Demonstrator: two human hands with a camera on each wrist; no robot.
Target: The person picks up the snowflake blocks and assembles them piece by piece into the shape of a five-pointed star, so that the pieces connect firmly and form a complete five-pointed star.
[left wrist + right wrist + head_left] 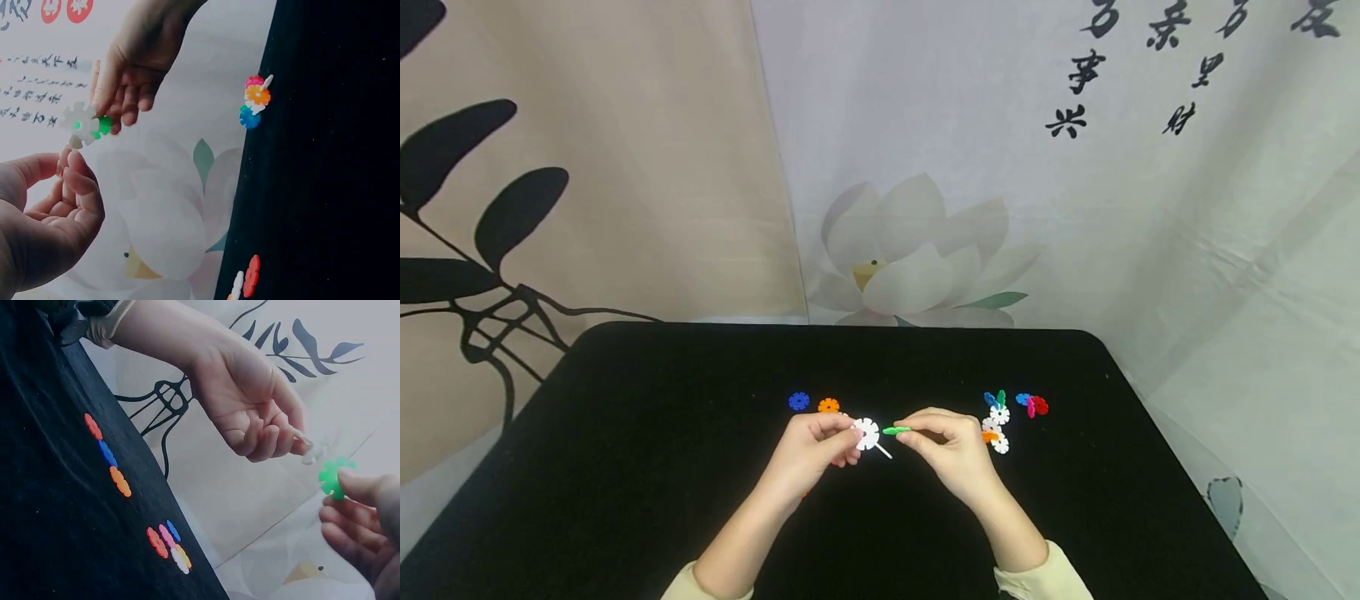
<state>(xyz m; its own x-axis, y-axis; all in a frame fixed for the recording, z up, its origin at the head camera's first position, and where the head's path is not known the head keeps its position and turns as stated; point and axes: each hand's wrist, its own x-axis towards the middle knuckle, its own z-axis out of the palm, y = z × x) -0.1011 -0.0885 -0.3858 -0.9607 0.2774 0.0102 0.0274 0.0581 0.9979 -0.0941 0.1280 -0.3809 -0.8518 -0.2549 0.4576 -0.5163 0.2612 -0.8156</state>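
My left hand [816,454] pinches a white notched disc [867,433] between thumb and fingers, above the black table. A second white piece [883,451] sticks out edge-on from the disc's lower right. My right hand [951,454] pinches a green notched disc [896,431], held edge-on just right of the white one. In the right wrist view the green disc [336,478] shows its face close to the white pieces [314,452]. The left wrist view has the white disc [80,124] overlapping the green one [102,127]; whether they touch I cannot tell.
On the black table [662,433], a blue disc [799,402] and an orange disc [829,405] lie behind my left hand. Joined white, blue, green and orange pieces [999,414] lie beside my right hand, with a blue, pink and red cluster [1038,406] further right.
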